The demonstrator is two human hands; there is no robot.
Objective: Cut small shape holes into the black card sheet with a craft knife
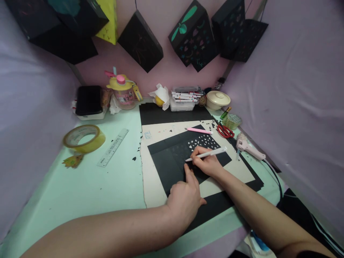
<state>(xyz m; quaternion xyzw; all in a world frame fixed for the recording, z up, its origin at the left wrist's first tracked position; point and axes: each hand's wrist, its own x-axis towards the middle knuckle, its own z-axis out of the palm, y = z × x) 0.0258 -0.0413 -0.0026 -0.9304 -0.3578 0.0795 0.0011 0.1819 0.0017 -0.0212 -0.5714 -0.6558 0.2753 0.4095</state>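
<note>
My right hand is closed round a slim white pen, its tip on a sheet of black paper. Just below the tip, the forefinger of my left hand presses on the same sheet. Its thumb sticks out to the side and it grips nothing. Small shapes, hearts and stars among them, are cut through the sheet's upper right part. Faint marks show near the pen tip. A pink craft knife lies across the sheet's top edge. Underneath is a cream board with a torn left edge.
Left lie a clear ruler and a tape roll. Red-handled scissors and a corded glue gun lie right. A bottle, pen box and lidded bowl line the back. Black paper boxes hang above.
</note>
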